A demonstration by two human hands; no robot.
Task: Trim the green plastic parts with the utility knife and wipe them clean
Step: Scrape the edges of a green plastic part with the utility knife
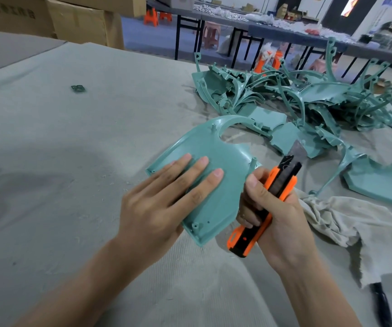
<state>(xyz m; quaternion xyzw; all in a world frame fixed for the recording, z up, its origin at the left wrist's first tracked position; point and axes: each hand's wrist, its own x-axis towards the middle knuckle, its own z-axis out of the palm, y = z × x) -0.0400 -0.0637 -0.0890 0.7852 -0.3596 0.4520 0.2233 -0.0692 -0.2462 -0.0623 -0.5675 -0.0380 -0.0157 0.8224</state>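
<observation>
One green part (223, 161) pinned, one utility knife (284, 182) gripped.
My left hand (166, 204) lies flat on it, fingers straight; my right hand (282, 220) clasps the knife just beside its right edge; one cloth (346, 223) near.

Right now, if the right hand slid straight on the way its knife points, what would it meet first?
Likely the flat green pieces at the near edge of the pile. The right hand grips the utility knife with its blade angled toward them, though depth is hard to judge.
</observation>
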